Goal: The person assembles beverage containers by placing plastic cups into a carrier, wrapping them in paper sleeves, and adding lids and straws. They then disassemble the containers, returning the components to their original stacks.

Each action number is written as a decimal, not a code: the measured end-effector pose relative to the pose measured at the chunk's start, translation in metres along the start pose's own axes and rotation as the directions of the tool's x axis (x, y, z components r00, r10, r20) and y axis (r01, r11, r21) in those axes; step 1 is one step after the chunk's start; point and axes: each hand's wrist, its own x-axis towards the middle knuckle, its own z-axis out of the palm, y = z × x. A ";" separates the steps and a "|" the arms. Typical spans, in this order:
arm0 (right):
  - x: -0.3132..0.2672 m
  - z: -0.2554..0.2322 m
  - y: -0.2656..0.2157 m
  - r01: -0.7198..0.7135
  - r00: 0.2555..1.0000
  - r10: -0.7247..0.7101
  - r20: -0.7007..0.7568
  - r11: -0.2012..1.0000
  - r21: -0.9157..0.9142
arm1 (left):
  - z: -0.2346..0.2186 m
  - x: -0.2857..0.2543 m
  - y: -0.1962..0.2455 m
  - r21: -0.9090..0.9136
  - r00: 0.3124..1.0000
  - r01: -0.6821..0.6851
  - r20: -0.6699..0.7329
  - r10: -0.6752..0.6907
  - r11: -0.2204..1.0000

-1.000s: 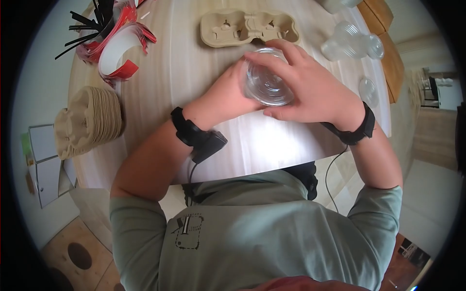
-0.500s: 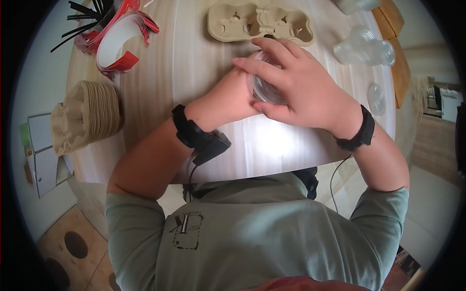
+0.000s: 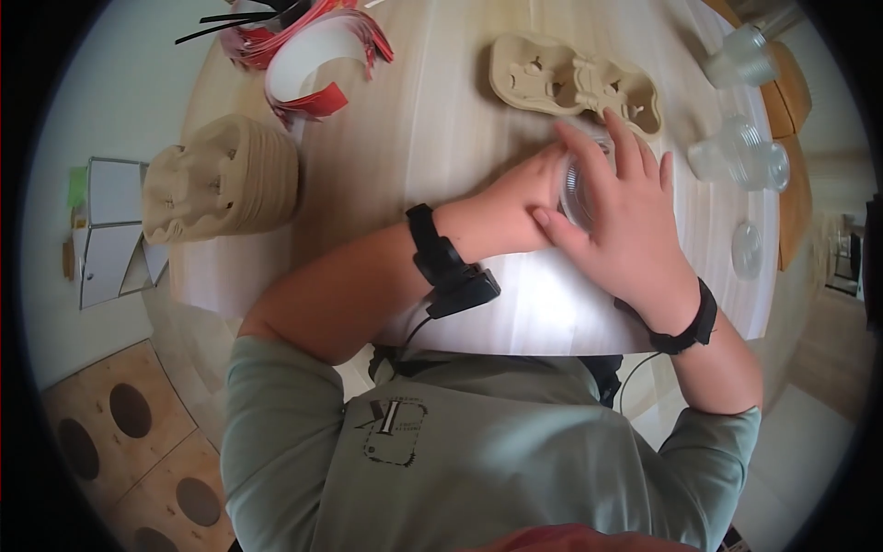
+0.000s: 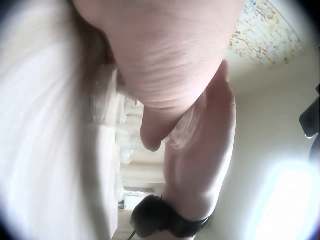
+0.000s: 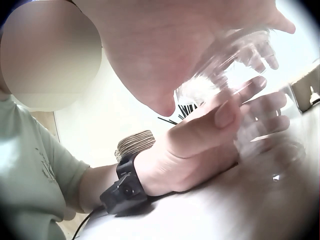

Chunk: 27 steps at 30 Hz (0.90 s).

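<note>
A clear plastic cup point(image 5: 272, 165) stands upright on the table, and my left hand point(image 3: 515, 207) grips it around its side. In the right wrist view the left fingers show through the cup wall. A clear lid point(image 3: 575, 198) sits at the cup's top. My right hand point(image 3: 635, 225) lies over the lid from above, palm down, fingers spread and fairly straight, thumb at the lid's near edge. Most of the lid and cup is hidden under the two hands in the head view. A pulp two-cup carrier point(image 3: 581, 78) lies just beyond the hands.
A stack of pulp carriers point(image 3: 225, 179) stands at the left. Behind it are red-and-white paper sleeves point(image 3: 317, 69) and black straws point(image 3: 241, 17). Nested clear cups point(image 3: 740, 156) lie at the right, more cups point(image 3: 740, 60) farther back, and a loose clear lid point(image 3: 747, 250) nearer.
The right hand has gone from holding the lid by its edge to lying over it with fingers spread. The left hand keeps its grip on the cup. The head view has shifted.
</note>
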 end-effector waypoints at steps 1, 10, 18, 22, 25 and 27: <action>-0.001 -0.001 0.000 0.000 1.000 0.000 -0.005 1.000 -0.001 | -0.003 0.001 0.004 -0.008 1.000 -0.011 0.001 0.011 1.000; 0.013 -0.065 -0.010 0.109 0.994 -0.108 -0.026 0.994 0.019 | -0.006 0.002 0.032 -0.183 0.984 -0.131 -0.146 0.105 0.974; 0.118 -0.112 -0.059 0.143 0.983 -0.164 0.080 0.966 0.216 | -0.008 -0.001 0.036 -0.017 0.979 -0.115 -0.173 0.111 0.993; 0.142 -0.136 -0.095 -0.018 0.973 -0.052 0.225 0.954 0.299 | -0.011 -0.001 0.034 0.005 0.994 -0.061 -0.093 0.061 0.998; 0.178 -0.131 -0.119 0.254 0.952 -0.294 0.091 0.917 0.306 | -0.012 -0.002 0.035 -0.044 0.992 -0.065 -0.108 0.060 0.997; 0.210 -0.094 -0.122 0.427 0.902 -0.428 -0.049 0.873 0.237 | -0.010 -0.001 0.031 -0.065 0.997 -0.041 -0.072 0.036 0.997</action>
